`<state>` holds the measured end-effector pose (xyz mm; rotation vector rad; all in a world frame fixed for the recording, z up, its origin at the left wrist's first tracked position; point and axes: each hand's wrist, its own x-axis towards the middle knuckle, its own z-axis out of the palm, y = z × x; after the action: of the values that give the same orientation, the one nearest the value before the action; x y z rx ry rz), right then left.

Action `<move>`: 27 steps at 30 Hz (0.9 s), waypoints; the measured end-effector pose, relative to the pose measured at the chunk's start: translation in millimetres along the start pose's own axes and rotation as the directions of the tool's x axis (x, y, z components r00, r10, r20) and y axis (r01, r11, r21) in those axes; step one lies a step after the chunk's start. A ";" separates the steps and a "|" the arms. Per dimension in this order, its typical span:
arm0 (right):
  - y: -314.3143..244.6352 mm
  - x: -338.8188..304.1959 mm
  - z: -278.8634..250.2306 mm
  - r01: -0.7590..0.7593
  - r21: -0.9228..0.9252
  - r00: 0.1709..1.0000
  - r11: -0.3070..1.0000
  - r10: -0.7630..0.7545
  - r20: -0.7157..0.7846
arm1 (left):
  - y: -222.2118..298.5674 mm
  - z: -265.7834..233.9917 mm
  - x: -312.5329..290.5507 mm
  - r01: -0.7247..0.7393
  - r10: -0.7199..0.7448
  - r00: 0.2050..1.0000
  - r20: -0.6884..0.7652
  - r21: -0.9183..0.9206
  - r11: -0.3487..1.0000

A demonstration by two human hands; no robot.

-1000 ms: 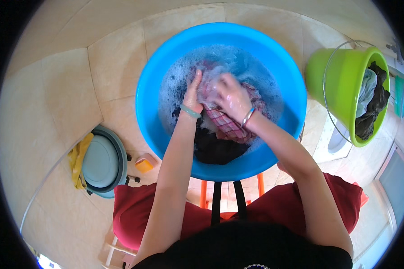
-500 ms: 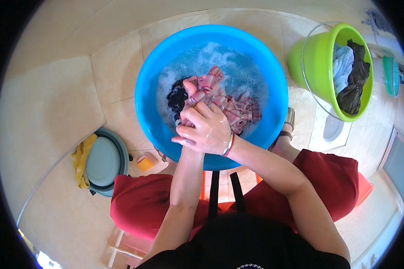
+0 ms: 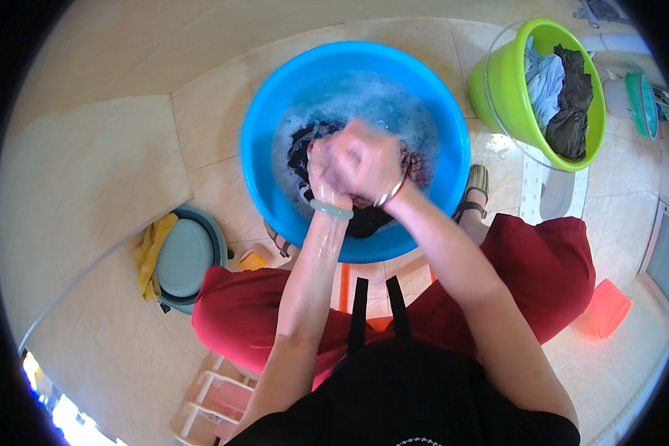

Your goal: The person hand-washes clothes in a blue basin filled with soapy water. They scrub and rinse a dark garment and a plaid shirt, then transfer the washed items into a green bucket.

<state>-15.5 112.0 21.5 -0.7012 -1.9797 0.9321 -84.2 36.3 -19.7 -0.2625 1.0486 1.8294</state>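
Note:
A large blue basin (image 3: 256, 141) holds sudsy water and wet laundry. Over its middle, my left hand (image 3: 324, 172) and my right hand (image 3: 368, 157) press together, both closed on a pink checked cloth (image 3: 418, 169). Most of that cloth is hidden under them; a part shows to the right of my right hand. Motion blurs the right hand, which lies partly over the left. Dark clothing (image 3: 299, 152) floats at the left of the water, and more dark fabric shows below my wrists. A pale green bangle (image 3: 331, 209) circles my left wrist.
A lime green bucket (image 3: 490, 97) with light blue and dark clothes stands at the far right. To the left lies a grey-green folded basin (image 3: 180, 256) with a yellow cloth (image 3: 153, 249). A coral container (image 3: 606, 311) sits at right, a pink-and-white stool (image 3: 217, 398) at lower left.
My hands have lifted slightly and moved away from me, bunching the checked cloth between them. The right hand has gone from spread fingers to a fist. The whole view has shifted a little.

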 end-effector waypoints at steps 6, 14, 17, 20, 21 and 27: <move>75.8 -29.9 -21.0 -0.265 -0.266 0.956 0.927 0.289 0.052 | 19.5 4.9 -7.9 0.184 -0.168 0.970 -0.175 0.077 0.980; 118.3 -33.0 -58.9 -0.173 -0.418 0.936 0.892 0.281 0.211 | 21.6 -49.9 -22.1 -0.093 0.089 0.991 0.098 0.994 -0.065; 86.1 -34.3 -63.4 -0.158 -0.487 0.810 0.859 0.394 0.433 | 20.8 -49.9 -34.8 -0.166 0.232 0.959 0.165 0.986 -0.017; 21.6 -26.3 -65.0 -0.155 -0.419 0.700 0.895 0.398 0.593 | 33.8 -5.4 -49.9 -0.290 0.358 0.891 0.279 0.957 -0.024; 8.5 -29.6 -68.4 -0.159 -0.336 0.691 0.928 0.348 0.634 | 41.6 18.5 -57.1 -0.374 0.341 0.874 0.345 0.927 0.020; -12.5 -18.0 -88.5 -0.011 -0.330 0.863 0.944 0.176 0.474 | 80.0 109.6 -88.8 -0.413 0.196 0.898 0.394 0.598 0.687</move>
<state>67.1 122.8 58.3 -0.7986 -2.6203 0.9272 -77.4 49.7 141.8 0.6584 1.5158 1.5684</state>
